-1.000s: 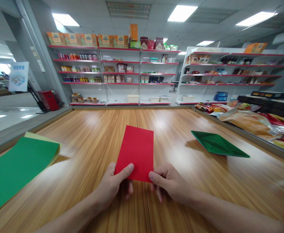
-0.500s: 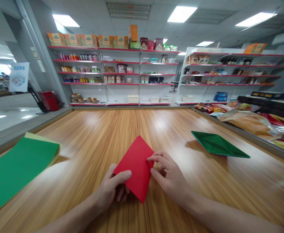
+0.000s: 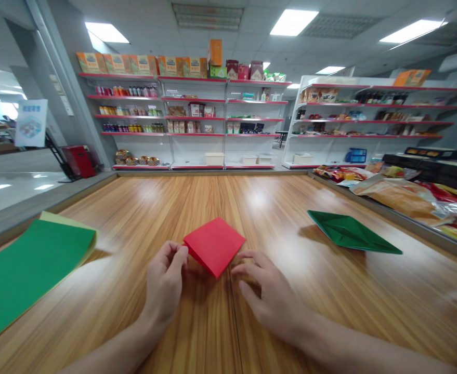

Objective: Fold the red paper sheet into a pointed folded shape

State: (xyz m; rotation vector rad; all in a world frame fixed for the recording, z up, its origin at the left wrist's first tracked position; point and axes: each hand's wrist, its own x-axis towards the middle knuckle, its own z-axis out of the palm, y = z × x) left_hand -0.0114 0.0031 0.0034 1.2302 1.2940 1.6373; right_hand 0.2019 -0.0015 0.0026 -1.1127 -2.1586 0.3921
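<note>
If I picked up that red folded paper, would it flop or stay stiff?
The red paper is probably very light, judging by its thin edges. Being folded, it may stay fairly stiff, though its layers might spring apart: they seem slightly separated along the edge near the left hand.

Red-edged white retail shelving [image 3: 191, 147] lines up beyond the wood-grain tabletop [image 3: 150, 223]; rectangular ceiling lights [image 3: 294, 22] blaze overhead, and glossy floor [image 3: 13, 200] gleams off left!

Red paper [image 3: 215, 245], folded, four-sided, set cornerwise
</note>
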